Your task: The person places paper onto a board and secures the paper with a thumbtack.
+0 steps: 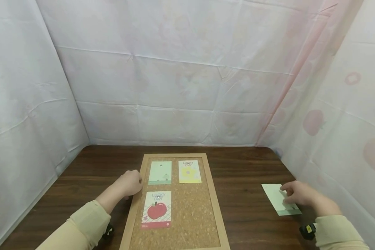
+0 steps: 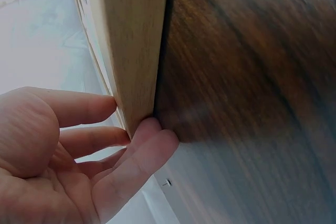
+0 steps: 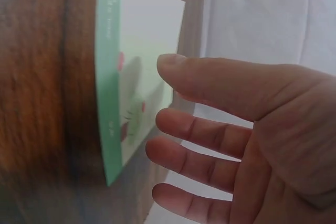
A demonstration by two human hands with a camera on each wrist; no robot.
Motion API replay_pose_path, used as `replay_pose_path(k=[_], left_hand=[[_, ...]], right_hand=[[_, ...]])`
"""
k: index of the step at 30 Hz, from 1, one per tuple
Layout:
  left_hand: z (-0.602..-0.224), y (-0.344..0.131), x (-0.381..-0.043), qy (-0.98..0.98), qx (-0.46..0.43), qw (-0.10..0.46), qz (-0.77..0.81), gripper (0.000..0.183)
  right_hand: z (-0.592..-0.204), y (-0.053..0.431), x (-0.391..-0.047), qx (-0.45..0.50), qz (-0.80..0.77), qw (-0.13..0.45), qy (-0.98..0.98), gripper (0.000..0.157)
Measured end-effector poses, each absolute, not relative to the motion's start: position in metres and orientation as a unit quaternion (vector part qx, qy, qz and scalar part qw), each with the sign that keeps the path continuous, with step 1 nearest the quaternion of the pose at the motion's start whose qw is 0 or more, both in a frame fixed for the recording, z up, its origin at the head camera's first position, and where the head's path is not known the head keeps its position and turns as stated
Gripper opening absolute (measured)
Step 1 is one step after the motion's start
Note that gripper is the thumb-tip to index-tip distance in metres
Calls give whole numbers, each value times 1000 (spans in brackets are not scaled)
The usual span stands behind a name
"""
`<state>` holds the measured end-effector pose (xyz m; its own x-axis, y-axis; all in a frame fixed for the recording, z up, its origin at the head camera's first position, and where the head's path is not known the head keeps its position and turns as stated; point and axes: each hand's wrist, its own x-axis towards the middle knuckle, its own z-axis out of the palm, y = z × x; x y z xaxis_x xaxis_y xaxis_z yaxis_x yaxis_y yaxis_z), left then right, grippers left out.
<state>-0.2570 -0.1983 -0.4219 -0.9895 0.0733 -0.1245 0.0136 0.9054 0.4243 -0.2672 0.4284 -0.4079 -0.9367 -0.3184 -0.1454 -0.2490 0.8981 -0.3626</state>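
Note:
A cork board [image 1: 193,211] with a pale wooden frame lies on the dark table. My left hand [image 1: 129,183] holds its left frame edge, fingertips curled against the wooden side [image 2: 131,40] in the left wrist view. Over a pale green card [image 1: 274,196] at the right hovers my right hand [image 1: 300,193], its fingers loosely bent and holding nothing. That card has a darker green strip [image 3: 109,93] along one edge, and the right thumb hides part of it. Pinned to the board are a green card [image 1: 160,172], a yellow flower card [image 1: 189,172] and a red apple card [image 1: 157,210].
Brown wood-grain table [image 1: 243,166] surrounds the board. Whitish printed cloth [image 1: 175,86] hangs behind and along both sides. A small black device [image 1: 307,231] sits at the right wrist, another [image 1: 107,231] at the left.

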Motion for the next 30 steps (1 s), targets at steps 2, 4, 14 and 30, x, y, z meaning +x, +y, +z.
replay_pose_path(k=[2,4,14,30], left_hand=[[-421,-199,-257,974,22,67,216,14],[-420,-198,-257,974,22,67,215,14],[-416,-197,-252,975,25,70,209,12],[-421,-194,-257,978,19,71,196,12]], right_hand=[[-410,426,-268,-141,-168,104,970,49],[-412,424,-268,-139,-162,104,971,47],[-417,409,-271,-129,-159,98,974,50],[-425,365,-281,-141,-165,85,973,50]])
